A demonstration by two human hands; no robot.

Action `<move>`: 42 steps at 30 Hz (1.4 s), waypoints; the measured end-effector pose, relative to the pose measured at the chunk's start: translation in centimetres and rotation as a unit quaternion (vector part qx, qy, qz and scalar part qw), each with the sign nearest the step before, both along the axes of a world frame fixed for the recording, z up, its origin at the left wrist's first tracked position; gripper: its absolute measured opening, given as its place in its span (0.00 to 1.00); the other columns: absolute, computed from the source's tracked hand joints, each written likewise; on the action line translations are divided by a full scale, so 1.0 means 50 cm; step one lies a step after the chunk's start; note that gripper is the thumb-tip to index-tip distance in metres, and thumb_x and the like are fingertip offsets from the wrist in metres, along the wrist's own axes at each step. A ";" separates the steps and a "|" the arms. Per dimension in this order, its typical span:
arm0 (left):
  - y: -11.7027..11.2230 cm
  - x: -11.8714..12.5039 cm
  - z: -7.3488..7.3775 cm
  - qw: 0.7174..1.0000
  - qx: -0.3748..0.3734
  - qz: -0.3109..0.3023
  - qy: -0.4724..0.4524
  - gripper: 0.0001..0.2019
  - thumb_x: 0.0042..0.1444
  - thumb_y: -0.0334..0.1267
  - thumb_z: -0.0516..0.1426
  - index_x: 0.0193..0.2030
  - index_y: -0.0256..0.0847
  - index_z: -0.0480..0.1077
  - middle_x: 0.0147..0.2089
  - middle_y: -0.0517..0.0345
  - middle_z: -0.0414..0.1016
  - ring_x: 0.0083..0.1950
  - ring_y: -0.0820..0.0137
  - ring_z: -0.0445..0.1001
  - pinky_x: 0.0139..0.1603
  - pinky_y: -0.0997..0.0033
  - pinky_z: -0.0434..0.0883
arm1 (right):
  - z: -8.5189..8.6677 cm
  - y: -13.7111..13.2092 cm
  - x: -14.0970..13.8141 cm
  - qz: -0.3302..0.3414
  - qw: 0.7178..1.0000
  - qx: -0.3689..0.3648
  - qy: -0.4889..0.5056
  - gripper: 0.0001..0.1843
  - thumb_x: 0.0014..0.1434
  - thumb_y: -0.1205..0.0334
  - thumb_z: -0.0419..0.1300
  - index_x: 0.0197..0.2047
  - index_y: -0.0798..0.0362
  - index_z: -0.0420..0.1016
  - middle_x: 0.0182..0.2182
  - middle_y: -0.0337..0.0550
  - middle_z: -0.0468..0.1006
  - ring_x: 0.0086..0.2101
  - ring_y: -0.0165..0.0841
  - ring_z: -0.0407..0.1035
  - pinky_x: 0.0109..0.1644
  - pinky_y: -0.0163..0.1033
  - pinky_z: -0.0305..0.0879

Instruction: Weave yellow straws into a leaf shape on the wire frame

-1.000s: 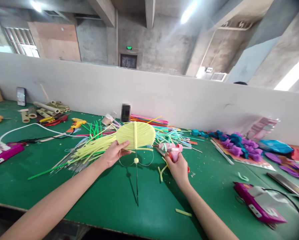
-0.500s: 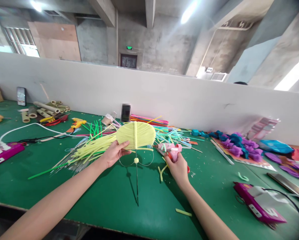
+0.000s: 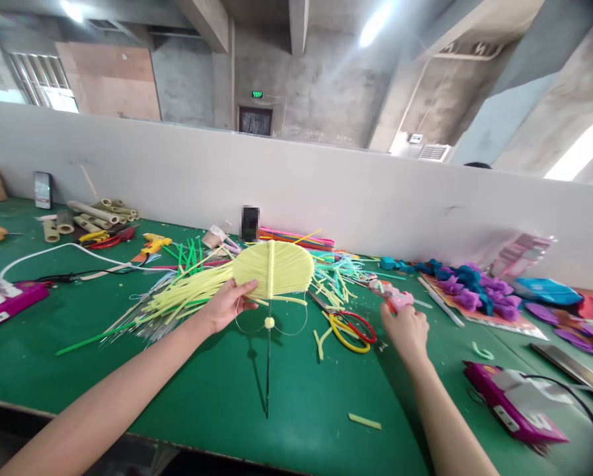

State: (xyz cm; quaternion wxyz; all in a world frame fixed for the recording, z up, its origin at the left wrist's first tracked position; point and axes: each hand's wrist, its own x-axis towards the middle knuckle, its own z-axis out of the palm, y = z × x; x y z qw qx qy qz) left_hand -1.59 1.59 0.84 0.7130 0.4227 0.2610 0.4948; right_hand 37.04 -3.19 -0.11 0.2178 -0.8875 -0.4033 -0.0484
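My left hand (image 3: 231, 303) pinches the lower left edge of a yellow pipe-cleaner fan shape (image 3: 272, 270), held upright above the table. A thick central rib runs down it into a thin metal stem carrying a small yellow ball (image 3: 269, 322) and a loop of bare wire on each side. A loose yellow strip crosses under its lower edge. Well to the right, my right hand (image 3: 406, 325) is closed around a pink hot glue gun (image 3: 398, 299), its nozzle pointing left. Scissors with red and yellow handles (image 3: 353, 332) lie between the hands.
Yellow pipe cleaners (image 3: 187, 297) are heaped at left, beside a yellow glue gun (image 3: 156, 243) and bamboo pieces (image 3: 95, 215). Purple and teal flowers (image 3: 479, 284) lie at right. Purple power strips (image 3: 517, 400) with cords sit toward both sides. A white partition (image 3: 177, 158) stands behind.
My right hand has carried the glue gun rightward, away from the yellow shape, uncovering the scissors. The yellow shape has shifted slightly right, and its stem's lower end has swung left.
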 end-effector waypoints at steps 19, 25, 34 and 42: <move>-0.035 0.012 0.014 0.997 -0.007 -0.076 -0.008 0.17 0.51 0.35 0.66 0.47 0.34 0.74 0.40 0.51 0.81 0.31 0.70 0.79 0.27 0.76 0.77 | 0.037 -0.103 -0.344 0.571 0.743 0.188 0.294 0.17 0.60 0.55 0.61 0.52 0.46 0.74 0.50 0.44 0.77 0.47 0.38 0.71 0.44 0.39 0.69; -0.038 0.019 0.016 0.997 -0.011 -0.075 -0.005 0.17 0.49 0.35 0.67 0.46 0.33 0.74 0.39 0.50 0.81 0.28 0.72 0.78 0.26 0.77 0.77 | 0.014 -0.091 -0.340 0.534 0.765 0.208 0.294 0.10 0.60 0.56 0.61 0.40 0.49 0.80 0.39 0.43 0.81 0.40 0.37 0.74 0.45 0.41 0.70; -0.016 0.002 0.022 1.000 -0.017 -0.019 -0.015 0.14 0.48 0.33 0.67 0.42 0.35 0.74 0.34 0.56 0.81 0.28 0.71 0.78 0.24 0.77 0.77 | 0.032 -0.078 -0.263 0.498 0.802 0.325 0.060 0.08 0.62 0.62 0.58 0.41 0.47 0.80 0.37 0.44 0.80 0.38 0.36 0.73 0.45 0.43 0.70; -0.005 -0.002 0.012 1.000 -0.006 0.003 0.008 0.14 0.48 0.34 0.67 0.42 0.35 0.75 0.36 0.54 0.81 0.29 0.70 0.79 0.24 0.77 0.77 | 0.048 -0.081 -0.241 0.487 0.797 0.356 0.034 0.07 0.61 0.63 0.59 0.40 0.47 0.80 0.35 0.43 0.81 0.36 0.37 0.73 0.41 0.44 0.71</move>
